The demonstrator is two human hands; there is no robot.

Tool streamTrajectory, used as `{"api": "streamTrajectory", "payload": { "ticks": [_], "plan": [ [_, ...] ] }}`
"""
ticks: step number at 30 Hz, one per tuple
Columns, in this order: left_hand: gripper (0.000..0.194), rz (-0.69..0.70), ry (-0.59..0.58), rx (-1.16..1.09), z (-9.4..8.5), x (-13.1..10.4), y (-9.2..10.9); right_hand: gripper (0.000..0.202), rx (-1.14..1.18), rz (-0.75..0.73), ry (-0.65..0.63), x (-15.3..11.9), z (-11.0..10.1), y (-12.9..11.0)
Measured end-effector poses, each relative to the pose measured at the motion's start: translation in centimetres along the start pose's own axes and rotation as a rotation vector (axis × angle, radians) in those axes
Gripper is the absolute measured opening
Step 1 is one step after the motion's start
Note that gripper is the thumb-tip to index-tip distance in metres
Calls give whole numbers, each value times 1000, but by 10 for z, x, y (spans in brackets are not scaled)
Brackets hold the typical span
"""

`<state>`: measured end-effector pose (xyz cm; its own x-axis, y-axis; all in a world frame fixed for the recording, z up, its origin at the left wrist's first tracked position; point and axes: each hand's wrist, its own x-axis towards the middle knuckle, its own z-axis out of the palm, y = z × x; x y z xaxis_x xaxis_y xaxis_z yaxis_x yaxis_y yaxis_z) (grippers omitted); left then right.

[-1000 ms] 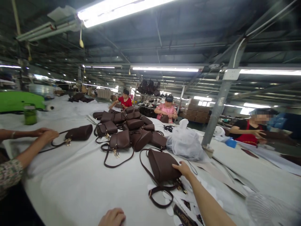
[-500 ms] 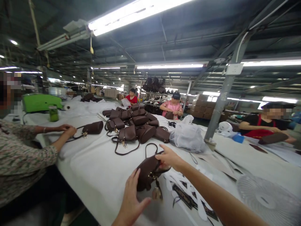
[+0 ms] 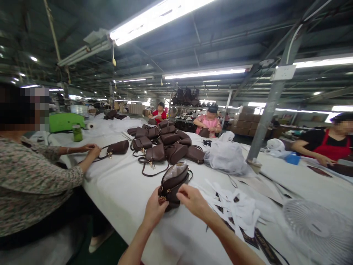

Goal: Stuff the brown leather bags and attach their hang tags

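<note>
A small dark brown bag [image 3: 174, 184] stands on the white table [image 3: 132, 217], its top open and a pale lining showing inside. My left hand [image 3: 154, 208] grips the bag's left side, with the thumb by the gold-coloured metal charm. At the right side of the bag is my right hand [image 3: 190, 198], its fingers curled together against the edge; what they pinch, if anything, is too small to make out. Just beyond lies a pile of similar brown bags [image 3: 168, 141], some with straps and metal charms.
A person in a patterned top [image 3: 35, 176] at the left handles another bag's strap. White strips and black tags [image 3: 242, 213], a fan [image 3: 314, 224], a clear plastic bag [image 3: 226, 156] and a metal post [image 3: 267, 114] stand or lie to the right.
The bag has been turned more upright and its mouth now gapes open. My left hand has closed on its side. My right hand has moved down from the top, and the view has shifted left.
</note>
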<state>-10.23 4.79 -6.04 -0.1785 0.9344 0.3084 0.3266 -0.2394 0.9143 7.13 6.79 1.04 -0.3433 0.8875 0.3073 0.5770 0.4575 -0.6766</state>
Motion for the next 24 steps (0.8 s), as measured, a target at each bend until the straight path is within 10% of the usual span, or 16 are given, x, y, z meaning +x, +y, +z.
{"api": "streamTrajectory", "payload": {
  "ticks": [8, 12, 16, 24],
  "plan": [
    [41, 7, -62, 12, -11, -2, 4, 10, 145, 218, 173, 2, 67, -5],
    [44, -24, -113, 33, -34, 6, -1, 27, 360, 84, 93, -8, 78, -8],
    [50, -23, -155, 73, -50, 17, -10, 32, 254, -10, -58, -29, 59, 15],
    [66, -16, -78, 149, -44, 23, -22, 20, -530, 301, 24, -81, -28, 134]
  ]
}}
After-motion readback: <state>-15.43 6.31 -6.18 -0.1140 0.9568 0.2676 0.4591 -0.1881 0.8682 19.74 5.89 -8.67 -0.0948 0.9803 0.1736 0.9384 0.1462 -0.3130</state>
